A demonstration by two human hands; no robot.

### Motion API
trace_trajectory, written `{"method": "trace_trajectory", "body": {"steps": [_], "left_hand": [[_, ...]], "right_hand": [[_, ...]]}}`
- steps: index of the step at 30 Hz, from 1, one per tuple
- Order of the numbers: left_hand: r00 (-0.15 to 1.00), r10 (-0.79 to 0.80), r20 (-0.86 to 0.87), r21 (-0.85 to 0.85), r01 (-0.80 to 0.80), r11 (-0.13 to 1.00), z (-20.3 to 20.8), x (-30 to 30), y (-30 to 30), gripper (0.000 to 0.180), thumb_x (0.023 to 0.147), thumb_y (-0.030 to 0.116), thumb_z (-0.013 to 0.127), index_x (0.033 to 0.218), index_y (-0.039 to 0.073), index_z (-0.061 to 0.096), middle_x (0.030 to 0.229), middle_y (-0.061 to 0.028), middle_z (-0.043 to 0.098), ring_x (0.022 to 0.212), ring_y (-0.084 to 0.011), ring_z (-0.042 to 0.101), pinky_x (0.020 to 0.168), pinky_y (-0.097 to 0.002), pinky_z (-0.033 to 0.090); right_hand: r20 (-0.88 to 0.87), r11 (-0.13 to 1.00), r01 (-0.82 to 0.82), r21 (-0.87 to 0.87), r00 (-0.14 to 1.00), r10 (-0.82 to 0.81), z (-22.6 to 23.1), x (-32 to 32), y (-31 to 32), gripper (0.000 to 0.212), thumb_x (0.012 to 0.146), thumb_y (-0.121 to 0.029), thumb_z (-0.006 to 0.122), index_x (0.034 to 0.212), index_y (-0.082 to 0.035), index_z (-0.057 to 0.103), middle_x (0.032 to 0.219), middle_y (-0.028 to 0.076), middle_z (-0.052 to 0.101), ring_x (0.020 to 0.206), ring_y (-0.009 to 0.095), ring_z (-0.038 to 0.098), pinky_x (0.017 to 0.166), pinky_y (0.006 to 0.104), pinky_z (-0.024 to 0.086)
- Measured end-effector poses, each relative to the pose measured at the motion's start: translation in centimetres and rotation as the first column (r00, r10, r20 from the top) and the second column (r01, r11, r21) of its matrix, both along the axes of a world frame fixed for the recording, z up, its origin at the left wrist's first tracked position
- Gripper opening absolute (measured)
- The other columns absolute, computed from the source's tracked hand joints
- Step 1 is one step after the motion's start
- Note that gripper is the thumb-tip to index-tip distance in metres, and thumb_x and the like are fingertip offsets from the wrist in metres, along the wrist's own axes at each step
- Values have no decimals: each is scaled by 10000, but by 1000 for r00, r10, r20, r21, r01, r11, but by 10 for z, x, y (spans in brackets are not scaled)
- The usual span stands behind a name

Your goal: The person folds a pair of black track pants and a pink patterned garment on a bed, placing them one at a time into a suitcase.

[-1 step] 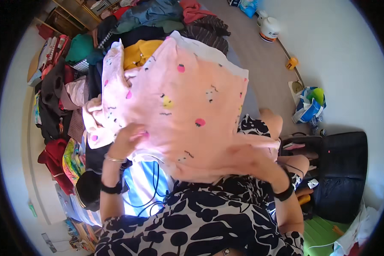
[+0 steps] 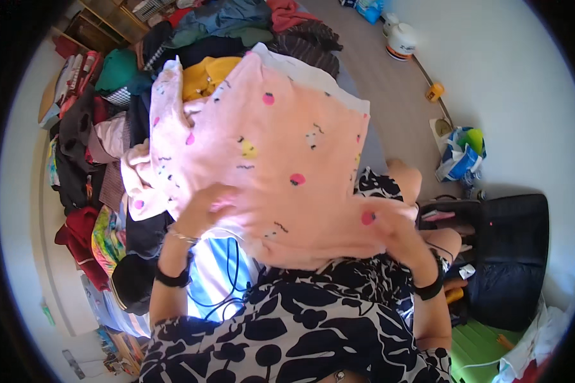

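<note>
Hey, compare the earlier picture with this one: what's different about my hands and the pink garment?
Your right hand has shifted right, uncovering a pink berry print on the pink garment. Your left hand has moved slightly right. I can't tell any change of grip. The garment and the heaped clothes look much the same.

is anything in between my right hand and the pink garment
Nothing visible: the right hand is over the pink garment's lower right part, with no other item showing between them.
</note>
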State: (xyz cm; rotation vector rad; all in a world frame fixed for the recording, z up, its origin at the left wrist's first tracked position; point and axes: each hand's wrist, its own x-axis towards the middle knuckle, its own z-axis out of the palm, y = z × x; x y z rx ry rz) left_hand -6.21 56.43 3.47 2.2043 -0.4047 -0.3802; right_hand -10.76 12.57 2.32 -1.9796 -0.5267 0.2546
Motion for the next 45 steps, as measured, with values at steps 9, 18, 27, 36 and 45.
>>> {"method": "trace_trajectory", "body": {"steps": [9,18,27,36,45], "left_hand": [[823,-566,59,26,565,825,-10,-30,-142,468,776,329,721,1154,77,608,1066,-106,546,949,-277,563,782,-365,483],[829,-528,185,-33,543,839,-8,-54,-153,210,834,246,633,853,60,537,814,-111,519,768,-323,555,647,-406,456],[846,-524,95,-65,530,845,-8,-57,-150,127,844,182,559,860,66,510,801,-117,498,745,-325,554,638,-420,441],[847,-532,9,-198,523,829,-13,-65,-143,148,815,175,606,896,79,528,831,-95,506,771,-299,563,663,-391,452],[847,-492,204,-136,522,842,-26,-79,-147,210,840,201,610,984,65,540,933,-101,542,851,-293,572,721,-376,489]], "right_hand": [[5,812,361,-459,915,-403,-101,-71,-95,827,628,32,615,1384,-59,292,1263,235,509,1207,439,441,954,441,423],[-219,966,241,-96,941,-256,-117,-43,-103,554,817,4,583,1303,-68,326,1125,118,591,1009,211,615,809,296,496],[-508,634,766,103,589,-629,-131,-47,-95,217,824,-58,676,1019,13,613,919,29,623,791,99,575,690,204,467],[331,545,712,443,435,-838,15,35,-66,109,888,5,601,995,15,585,1029,58,613,916,119,558,828,253,454],[739,946,-136,-294,595,316,28,95,152,418,804,-153,609,1209,-56,570,1272,160,509,1108,324,527,952,438,416]]}}
